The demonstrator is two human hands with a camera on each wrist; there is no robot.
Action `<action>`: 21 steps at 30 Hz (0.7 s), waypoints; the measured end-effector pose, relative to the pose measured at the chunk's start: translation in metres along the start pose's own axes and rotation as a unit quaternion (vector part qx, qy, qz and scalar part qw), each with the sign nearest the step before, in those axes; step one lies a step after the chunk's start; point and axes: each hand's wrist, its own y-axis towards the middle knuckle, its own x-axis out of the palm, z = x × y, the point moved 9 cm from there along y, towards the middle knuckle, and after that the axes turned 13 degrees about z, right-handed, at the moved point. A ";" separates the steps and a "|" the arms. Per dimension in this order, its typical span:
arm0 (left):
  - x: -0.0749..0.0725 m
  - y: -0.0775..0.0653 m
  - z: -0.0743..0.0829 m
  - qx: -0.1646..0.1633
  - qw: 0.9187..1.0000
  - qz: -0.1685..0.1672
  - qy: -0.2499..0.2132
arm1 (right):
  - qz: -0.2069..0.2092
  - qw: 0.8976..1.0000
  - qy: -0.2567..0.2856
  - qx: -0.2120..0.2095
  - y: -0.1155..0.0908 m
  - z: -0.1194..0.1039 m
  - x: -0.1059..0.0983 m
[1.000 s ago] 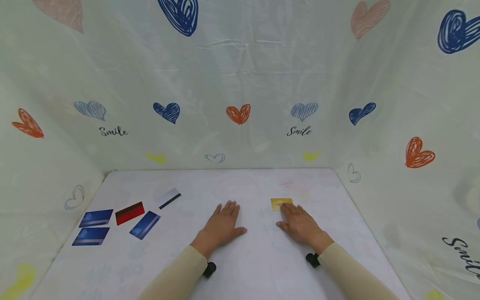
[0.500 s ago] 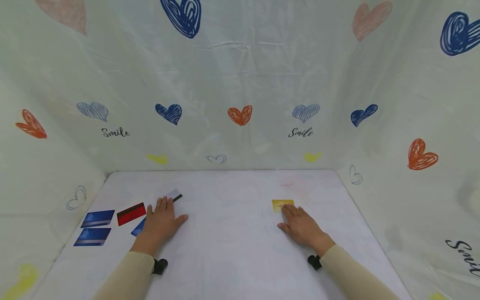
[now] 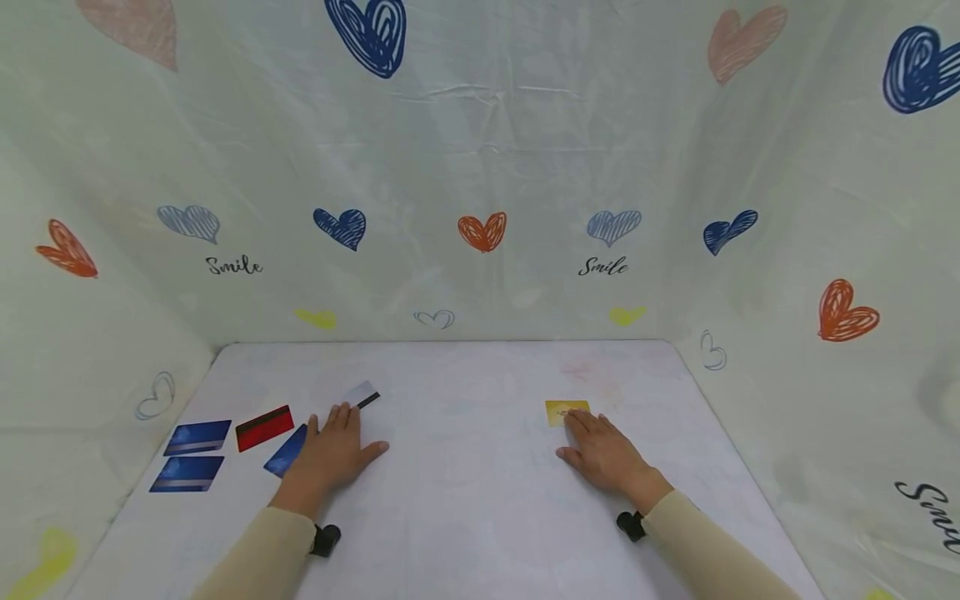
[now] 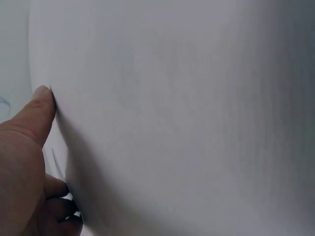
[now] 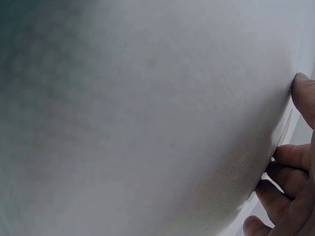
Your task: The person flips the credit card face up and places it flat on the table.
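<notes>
In the head view, my left hand [image 3: 330, 457] lies flat with its fingertips on a silver card [image 3: 362, 393] that has a dark stripe. The fingers hide the near part of this card. Partly under the same hand is a tilted blue card [image 3: 287, 452]. My right hand [image 3: 606, 452] rests its fingertips on a yellow card [image 3: 557, 412], covering that card's lower right corner. The left wrist view shows the left thumb [image 4: 35, 114] touching the table, and the right wrist view shows the right-hand fingers [image 5: 290, 179] down at a thin card edge.
A red card [image 3: 264, 427] with a dark stripe lies left of my left hand. Further left are two more blue cards, one [image 3: 197, 437] behind the other [image 3: 186, 473]. The white table [image 3: 465, 500] meets a heart-printed curtain [image 3: 480, 150] at its back and sides.
My left hand has moved left from the table's middle onto the silver card. In the last half second hand and card have slid slightly right. My right hand has stayed on the yellow card.
</notes>
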 end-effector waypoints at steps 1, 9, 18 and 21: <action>0.001 -0.001 0.004 0.005 1.000 -0.001 0.001 | 0.001 1.000 -0.001 -0.001 0.000 0.000 0.000; 0.013 -0.009 0.038 0.058 0.998 0.009 0.014 | 0.012 1.000 0.001 -0.015 0.000 0.001 -0.002; 0.019 -0.022 0.080 0.101 0.995 -0.020 -0.012 | 0.011 1.000 0.002 -0.023 0.001 0.001 -0.003; 0.021 -0.025 0.090 0.109 0.994 -0.028 -0.019 | 0.009 1.000 0.006 -0.024 0.002 0.001 -0.002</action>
